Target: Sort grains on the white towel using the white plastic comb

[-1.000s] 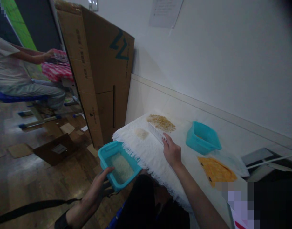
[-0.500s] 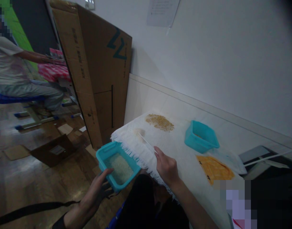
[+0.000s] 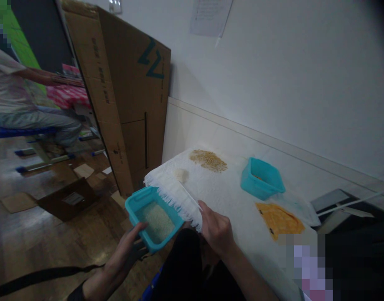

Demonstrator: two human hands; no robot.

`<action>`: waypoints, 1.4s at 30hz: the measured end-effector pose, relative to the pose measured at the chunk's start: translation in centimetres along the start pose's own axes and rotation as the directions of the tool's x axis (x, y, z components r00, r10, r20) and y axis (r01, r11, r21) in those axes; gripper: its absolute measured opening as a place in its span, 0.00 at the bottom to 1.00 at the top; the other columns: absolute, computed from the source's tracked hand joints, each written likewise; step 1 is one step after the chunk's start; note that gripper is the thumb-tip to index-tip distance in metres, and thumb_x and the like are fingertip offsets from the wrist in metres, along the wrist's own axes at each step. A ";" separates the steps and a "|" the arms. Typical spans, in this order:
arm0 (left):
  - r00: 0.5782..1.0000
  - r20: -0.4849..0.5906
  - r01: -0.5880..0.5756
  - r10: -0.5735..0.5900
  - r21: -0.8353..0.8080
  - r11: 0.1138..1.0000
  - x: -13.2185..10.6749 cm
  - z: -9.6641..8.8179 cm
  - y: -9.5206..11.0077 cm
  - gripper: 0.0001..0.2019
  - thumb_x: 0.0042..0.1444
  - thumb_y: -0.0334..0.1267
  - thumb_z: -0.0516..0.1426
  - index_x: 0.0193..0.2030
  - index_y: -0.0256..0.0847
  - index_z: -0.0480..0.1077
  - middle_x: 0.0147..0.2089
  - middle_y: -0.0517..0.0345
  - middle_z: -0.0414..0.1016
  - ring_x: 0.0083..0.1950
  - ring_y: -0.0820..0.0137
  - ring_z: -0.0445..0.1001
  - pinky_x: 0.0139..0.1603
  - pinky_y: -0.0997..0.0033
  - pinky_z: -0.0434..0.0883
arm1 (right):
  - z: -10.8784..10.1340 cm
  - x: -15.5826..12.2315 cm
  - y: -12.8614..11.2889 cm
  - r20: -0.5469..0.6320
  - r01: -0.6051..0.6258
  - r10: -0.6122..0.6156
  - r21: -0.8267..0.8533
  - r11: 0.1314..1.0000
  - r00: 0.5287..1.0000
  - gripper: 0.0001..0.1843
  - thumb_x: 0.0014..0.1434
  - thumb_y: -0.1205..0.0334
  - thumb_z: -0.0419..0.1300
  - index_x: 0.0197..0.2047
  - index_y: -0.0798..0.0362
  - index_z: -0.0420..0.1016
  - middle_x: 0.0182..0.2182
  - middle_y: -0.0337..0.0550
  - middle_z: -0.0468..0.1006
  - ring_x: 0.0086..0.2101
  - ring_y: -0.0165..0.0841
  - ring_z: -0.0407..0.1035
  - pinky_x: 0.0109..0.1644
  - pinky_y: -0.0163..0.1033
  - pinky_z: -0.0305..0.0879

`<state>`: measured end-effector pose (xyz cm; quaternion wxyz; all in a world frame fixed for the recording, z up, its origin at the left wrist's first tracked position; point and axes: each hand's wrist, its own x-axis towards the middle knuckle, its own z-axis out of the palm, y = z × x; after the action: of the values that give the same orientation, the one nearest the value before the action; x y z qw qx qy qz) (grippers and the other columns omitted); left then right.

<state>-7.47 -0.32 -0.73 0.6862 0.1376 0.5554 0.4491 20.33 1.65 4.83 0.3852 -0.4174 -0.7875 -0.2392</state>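
My left hand (image 3: 129, 246) grips a teal plastic tub (image 3: 132, 205) by its near side, thumb over the rim. White grains (image 3: 158, 219) that look like rice lie in it. The tub is held tilted just under the fringed edge of a white cloth (image 3: 169, 200) on the table. Pinched in my right hand (image 3: 218, 228) is a thin white stick (image 3: 192, 197). Its far end reaches a small pale heap of grains (image 3: 181, 174) on the cloth. Behind that heap, yellowish beans or kernels (image 3: 210, 161) are spread out.
A second teal tub (image 3: 262, 190) stands on the right of the table, beside an orange cloth bag (image 3: 281, 221) and a clear plastic bag (image 3: 300, 207). A tall cardboard box (image 3: 132, 100) rises at the left. Beyond it a person (image 3: 10, 83) sits at another table.
My right hand has drawn the stick slightly back toward the fringed edge and the tub. The left hand and tub hold nearly still; the view has shifted a little.
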 end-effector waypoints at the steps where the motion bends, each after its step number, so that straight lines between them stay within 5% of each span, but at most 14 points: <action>1: 1.000 0.007 -0.011 0.011 -0.007 1.000 0.0 0.1 0.0 0.23 0.55 0.47 0.67 0.54 0.40 0.71 0.44 0.46 0.85 0.41 0.55 0.85 0.41 0.60 0.81 | -0.1 0.1 0.3 -0.018 -0.016 0.015 -0.016 1.000 1.000 0.24 0.71 0.75 0.53 0.68 0.59 0.68 0.36 0.47 0.87 0.25 0.31 0.79 0.32 0.33 0.76; 6: 0.999 0.030 0.017 -0.018 0.011 1.000 -0.3 0.5 0.0 0.18 0.58 0.44 0.65 0.52 0.38 0.72 0.40 0.46 0.85 0.41 0.55 0.85 0.42 0.59 0.81 | -0.5 0.0 1.7 -0.045 -0.057 0.052 -0.104 0.993 0.998 0.19 0.72 0.73 0.55 0.63 0.59 0.73 0.29 0.44 0.85 0.21 0.30 0.77 0.27 0.32 0.73; 13: 1.000 0.023 0.010 -0.010 0.000 1.000 0.0 0.0 -0.3 0.20 0.59 0.46 0.65 0.53 0.38 0.72 0.45 0.43 0.85 0.44 0.54 0.85 0.45 0.59 0.81 | -1.0 -1.0 -1.0 0.017 -0.015 0.014 0.049 0.999 1.000 0.28 0.68 0.80 0.51 0.69 0.60 0.65 0.42 0.51 0.87 0.32 0.33 0.83 0.40 0.35 0.81; 20: 1.000 0.005 0.003 -0.003 0.014 1.000 -0.3 0.1 0.0 0.23 0.53 0.48 0.68 0.51 0.39 0.75 0.43 0.43 0.86 0.41 0.53 0.85 0.42 0.59 0.81 | -1.4 -0.7 -0.5 -0.046 -0.055 0.054 -0.024 0.998 0.998 0.15 0.71 0.74 0.56 0.59 0.62 0.73 0.32 0.46 0.86 0.22 0.30 0.78 0.29 0.33 0.76; 26: 1.000 0.029 -0.012 0.012 0.009 1.000 0.2 -0.5 -0.5 0.24 0.52 0.48 0.69 0.53 0.40 0.74 0.42 0.46 0.85 0.41 0.54 0.84 0.41 0.59 0.80 | -1.5 -0.8 -2.3 -0.007 0.028 -0.027 0.075 0.997 1.000 0.20 0.68 0.82 0.52 0.60 0.64 0.72 0.43 0.55 0.87 0.36 0.34 0.84 0.41 0.36 0.81; 32: 0.999 0.032 0.007 -0.008 0.024 1.000 -1.4 0.6 0.7 0.22 0.51 0.48 0.68 0.49 0.41 0.74 0.37 0.51 0.84 0.37 0.56 0.83 0.38 0.61 0.78 | -1.9 -0.6 -2.2 -0.026 -0.036 0.036 -0.003 0.999 0.999 0.22 0.69 0.78 0.55 0.65 0.65 0.69 0.41 0.52 0.87 0.28 0.31 0.81 0.33 0.34 0.80; 38: 1.000 -0.002 -0.029 0.029 -0.009 1.000 -2.4 0.2 0.8 0.21 0.49 0.42 0.69 0.51 0.45 0.76 0.48 0.45 0.85 0.50 0.50 0.83 0.45 0.57 0.79 | -1.9 -0.9 -3.3 0.007 -0.020 0.019 0.044 0.999 1.000 0.25 0.69 0.80 0.52 0.67 0.64 0.68 0.43 0.53 0.87 0.30 0.31 0.81 0.38 0.35 0.81; 42: 0.999 -0.002 -0.042 0.042 -0.007 0.999 -1.7 -0.2 0.4 0.21 0.51 0.42 0.69 0.52 0.44 0.76 0.48 0.45 0.85 0.48 0.51 0.84 0.45 0.57 0.80 | -1.8 -0.6 -3.3 0.003 -0.057 0.057 0.042 0.997 0.998 0.21 0.71 0.76 0.55 0.65 0.64 0.70 0.40 0.51 0.87 0.26 0.30 0.80 0.32 0.33 0.78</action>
<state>-7.80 -1.49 0.56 0.6766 0.1462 0.5516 0.4654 18.50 -1.66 5.28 0.3998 -0.4316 -0.7806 -0.2110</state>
